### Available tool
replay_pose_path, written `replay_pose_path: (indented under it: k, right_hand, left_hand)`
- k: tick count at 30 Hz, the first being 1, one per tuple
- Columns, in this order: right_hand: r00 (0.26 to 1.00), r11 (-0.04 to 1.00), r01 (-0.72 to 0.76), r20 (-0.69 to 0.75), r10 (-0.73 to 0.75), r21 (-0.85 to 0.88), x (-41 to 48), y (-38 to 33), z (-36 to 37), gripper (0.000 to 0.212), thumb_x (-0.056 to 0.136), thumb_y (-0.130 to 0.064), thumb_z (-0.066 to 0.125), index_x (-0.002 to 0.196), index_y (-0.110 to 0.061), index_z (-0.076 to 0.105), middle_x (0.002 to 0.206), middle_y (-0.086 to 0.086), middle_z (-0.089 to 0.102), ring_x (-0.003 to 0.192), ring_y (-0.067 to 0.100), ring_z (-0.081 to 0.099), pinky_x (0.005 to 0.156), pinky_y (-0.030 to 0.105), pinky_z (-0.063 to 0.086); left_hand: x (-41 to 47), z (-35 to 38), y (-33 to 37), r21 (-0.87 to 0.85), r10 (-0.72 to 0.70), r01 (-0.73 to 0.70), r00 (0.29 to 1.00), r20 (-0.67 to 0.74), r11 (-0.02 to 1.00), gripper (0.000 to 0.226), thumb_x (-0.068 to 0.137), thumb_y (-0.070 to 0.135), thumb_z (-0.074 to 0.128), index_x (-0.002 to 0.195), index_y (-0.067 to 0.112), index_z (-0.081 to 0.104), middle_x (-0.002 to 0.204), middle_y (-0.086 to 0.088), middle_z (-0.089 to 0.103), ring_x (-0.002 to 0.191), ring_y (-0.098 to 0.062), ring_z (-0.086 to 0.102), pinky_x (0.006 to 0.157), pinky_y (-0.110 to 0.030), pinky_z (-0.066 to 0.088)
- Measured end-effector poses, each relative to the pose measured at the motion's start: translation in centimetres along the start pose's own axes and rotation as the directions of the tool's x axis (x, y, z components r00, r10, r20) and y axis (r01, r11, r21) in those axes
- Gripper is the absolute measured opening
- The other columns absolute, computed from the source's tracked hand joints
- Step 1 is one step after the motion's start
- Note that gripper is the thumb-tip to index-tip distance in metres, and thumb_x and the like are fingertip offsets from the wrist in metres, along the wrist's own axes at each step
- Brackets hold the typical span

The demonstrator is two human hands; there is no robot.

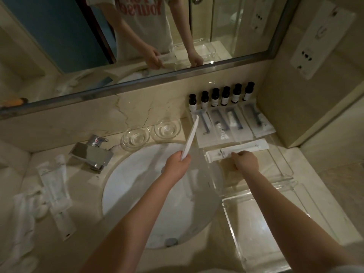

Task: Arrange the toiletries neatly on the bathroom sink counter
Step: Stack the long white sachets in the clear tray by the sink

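Just the head cam here, looking down over the sink [157, 194].

The left hand [177, 165] is pinching a slim white packet [190, 136] by its near end, thumb and fingers closed on it. The far end points at the back left corner of the clear tray [283, 160]. The right hand [246, 161] has its fingers curled onto a printed packet [216, 154] lying flat across the front of the tray, just right of the sink. Pinning it or nudging it, can't tell which. A plain packet [254, 145] lies just behind that one, roughly parallel.

Along the right of the counter's [323, 194] back edge there are six small bottles [221, 96] in a row, with wrapped packets [226, 125] side by side right in front of them. Two glass dishes [136, 137] sit behind the sink, between the tap [90, 152] and the tray. On the counter's left side, loose packets [53, 186] and a white cloth [25, 213] aren't tidied yet.

My take on the step: square the printed packet up with the plain one first. Then bring the slim packet down low and lay it flat, parallel with its neighbours, ends level. I'd only let go once it's lying flat, since these sachets probably slide on the tray and the sink edge is just beside it.
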State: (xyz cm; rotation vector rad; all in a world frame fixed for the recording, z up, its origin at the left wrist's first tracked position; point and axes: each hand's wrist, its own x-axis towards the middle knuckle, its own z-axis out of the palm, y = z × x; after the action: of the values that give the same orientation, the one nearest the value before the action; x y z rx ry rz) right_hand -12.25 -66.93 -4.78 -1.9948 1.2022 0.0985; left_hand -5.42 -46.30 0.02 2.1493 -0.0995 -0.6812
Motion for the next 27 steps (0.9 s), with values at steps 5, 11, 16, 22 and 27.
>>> replay_pose_path:
  k: [5,11,16,22,27]
  right_hand:
    - [0.936,0.837,0.301,0.024,-0.350,0.456,-3.5,-2.4,-2.2,0.041,0.089,-0.033,0.060,0.126,-0.023,0.047,0.104,-0.001,0.060,0.090,0.019,0.062,0.078,0.036,0.055]
    - [0.850,0.780,0.136,0.332,-0.409,0.611,-5.7,-4.8,-2.9,0.018,0.092,-0.018,0.056,0.106,-0.007,0.056,0.081,0.004,0.054,0.068,0.015,0.052,0.063,0.026,0.043]
    - [0.946,0.771,0.124,0.161,-0.283,0.625,-5.0,-3.8,-2.7,0.015,0.089,-0.010,0.058,0.076,-0.010,0.051,0.062,0.007,0.048,0.050,0.016,0.041,0.049,0.026,0.036]
    - [0.997,0.791,0.063,-0.008,-0.074,0.608,-3.8,-1.1,-4.0,0.013,0.090,-0.013,0.055,0.096,-0.002,0.057,0.070,0.007,0.053,0.053,0.016,0.048,0.049,0.024,0.043]
    - [0.862,0.905,0.395,-0.278,-0.424,-0.156,-3.7,2.6,-3.5,0.046,0.084,-0.019,0.063,0.127,-0.008,0.051,0.125,0.018,0.057,0.112,0.037,0.053,0.091,0.046,0.046]
  left_hand:
    - [-1.1,-0.7,1.2,-0.100,-0.078,0.125,0.923,0.376,0.987,0.012,0.087,0.015,0.057,0.092,0.005,0.059,0.068,-0.008,0.059,0.046,-0.016,0.052,0.049,-0.022,0.044]
    - [-2.5,-0.7,1.9,-0.010,-0.112,0.154,0.762,0.638,0.988,0.010,0.088,0.014,0.058,0.089,0.005,0.063,0.066,-0.004,0.061,0.052,-0.015,0.061,0.057,-0.025,0.052]
    - [-2.4,-1.0,0.0,-0.025,-0.055,0.079,0.859,0.509,0.997,0.010,0.094,0.018,0.053,0.093,0.009,0.056,0.076,-0.010,0.065,0.055,-0.014,0.064,0.065,-0.029,0.053]
    - [-1.5,-1.2,-1.7,0.003,-0.033,0.035,0.921,0.388,0.999,0.011,0.085,0.023,0.067,0.074,0.019,0.066,0.079,-0.006,0.065,0.071,-0.018,0.063,0.069,-0.029,0.054]
    - [-0.7,2.3,-0.5,0.116,0.021,-0.059,0.952,0.306,0.992,0.013,0.086,0.020,0.065,0.077,0.011,0.064,0.070,-0.005,0.054,0.062,-0.013,0.050,0.053,-0.019,0.042]
